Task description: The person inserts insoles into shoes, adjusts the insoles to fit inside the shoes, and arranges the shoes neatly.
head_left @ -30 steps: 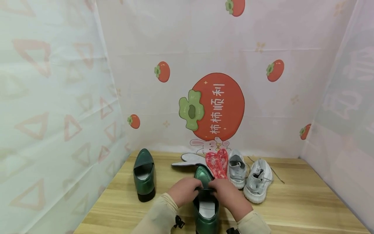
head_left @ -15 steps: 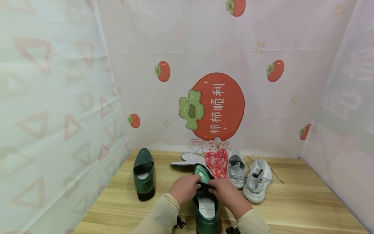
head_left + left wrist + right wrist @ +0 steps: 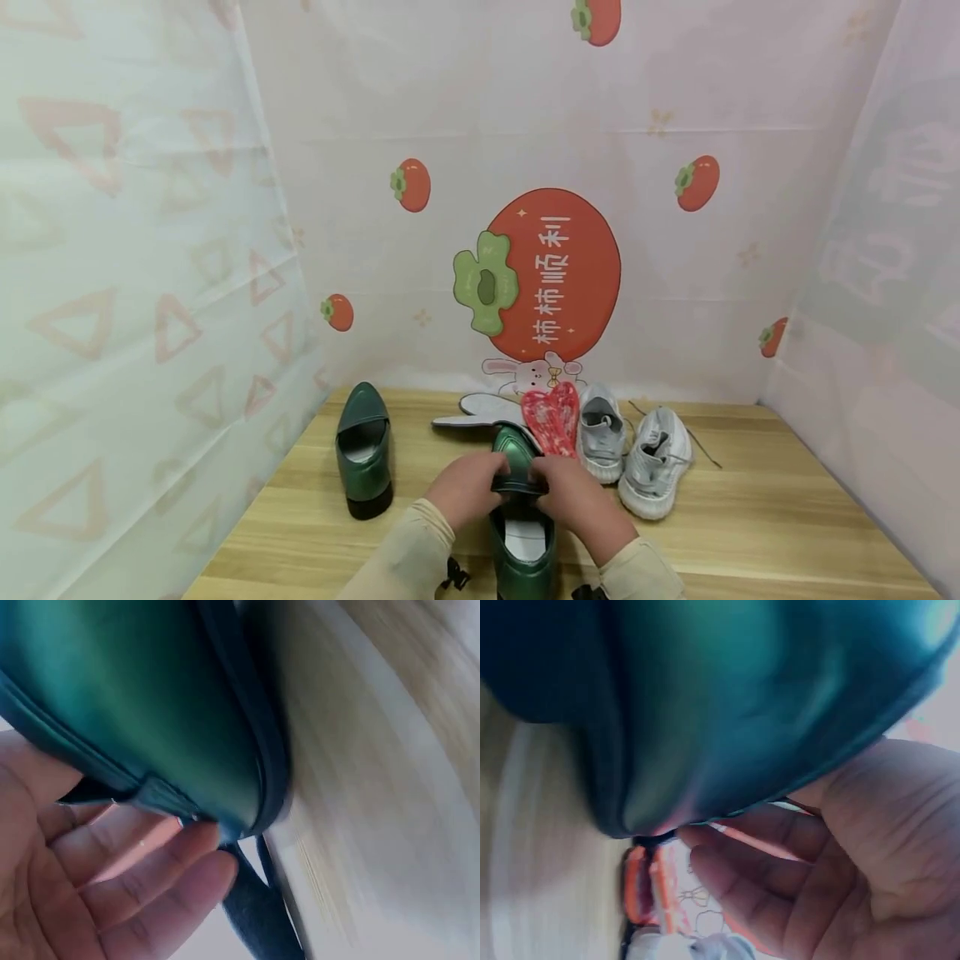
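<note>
A dark green loafer (image 3: 522,575) stands in front of me, toe pointing away, with a pale insole in its opening. My left hand (image 3: 467,490) grips the left side of its upper, at the band across the instep. On the opposite side my right hand (image 3: 576,498) grips that same band. Close up in the left wrist view, the thumb and fingers lie along the dark-edged rim of the loafer (image 3: 150,697). The right wrist view shows curled fingers (image 3: 757,892) at the rim. The matching green loafer (image 3: 365,471) stands apart on the left.
Beyond the held shoe lie grey insoles (image 3: 487,408) and a red-and-white insole (image 3: 552,421). Two grey sneakers (image 3: 600,437) with loose laces stand right of them. Wooden tabletop (image 3: 772,508) runs to printed cloth walls (image 3: 390,358) at the back and sides.
Half a second ago the dark underside of the band showed, lifted between my hands; now its green face shows, lowered towards the toe. The hands stay at the shoe. The head view shifts slightly.
</note>
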`<state>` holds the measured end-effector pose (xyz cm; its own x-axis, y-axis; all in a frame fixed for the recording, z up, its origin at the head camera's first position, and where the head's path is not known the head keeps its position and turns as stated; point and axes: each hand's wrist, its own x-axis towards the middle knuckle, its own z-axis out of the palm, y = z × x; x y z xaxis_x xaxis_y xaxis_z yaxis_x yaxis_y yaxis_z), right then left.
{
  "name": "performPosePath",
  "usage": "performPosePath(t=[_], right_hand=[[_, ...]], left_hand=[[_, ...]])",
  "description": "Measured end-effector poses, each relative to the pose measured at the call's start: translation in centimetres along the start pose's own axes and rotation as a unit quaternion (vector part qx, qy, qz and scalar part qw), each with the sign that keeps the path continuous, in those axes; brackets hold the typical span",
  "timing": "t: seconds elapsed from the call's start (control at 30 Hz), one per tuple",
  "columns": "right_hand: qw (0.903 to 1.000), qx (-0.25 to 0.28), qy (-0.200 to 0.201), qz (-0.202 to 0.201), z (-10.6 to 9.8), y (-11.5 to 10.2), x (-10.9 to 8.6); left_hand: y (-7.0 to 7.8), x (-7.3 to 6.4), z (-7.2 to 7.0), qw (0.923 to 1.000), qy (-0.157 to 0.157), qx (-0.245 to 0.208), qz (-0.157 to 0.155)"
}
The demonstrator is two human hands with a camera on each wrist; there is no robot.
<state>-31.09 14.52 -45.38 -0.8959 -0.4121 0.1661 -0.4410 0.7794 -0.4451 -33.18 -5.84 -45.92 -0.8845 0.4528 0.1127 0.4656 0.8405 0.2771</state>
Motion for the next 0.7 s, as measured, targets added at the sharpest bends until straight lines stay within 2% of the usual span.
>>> performPosePath(t=[0.27,0.5,0.7], right_hand=[[0.9999,0.0,0.006,-0.016,-0.32,0.57,-0.18],[0.9996,0.007,0.01,-0.027,-0.17,0.46,-0.15],[0.9998,-0.003,0.005,-0.022,0.09,0.34,-0.11]], left_hand=[[0.08,0.24,-0.26,0.999,-0.002,0.044,-0.002],[0.37,-0.13,-0.35,0.9991,0.011,0.039,-0.012],[0.58,-0.37,-0.24,0.9982,0.019,0.055,-0.01]])
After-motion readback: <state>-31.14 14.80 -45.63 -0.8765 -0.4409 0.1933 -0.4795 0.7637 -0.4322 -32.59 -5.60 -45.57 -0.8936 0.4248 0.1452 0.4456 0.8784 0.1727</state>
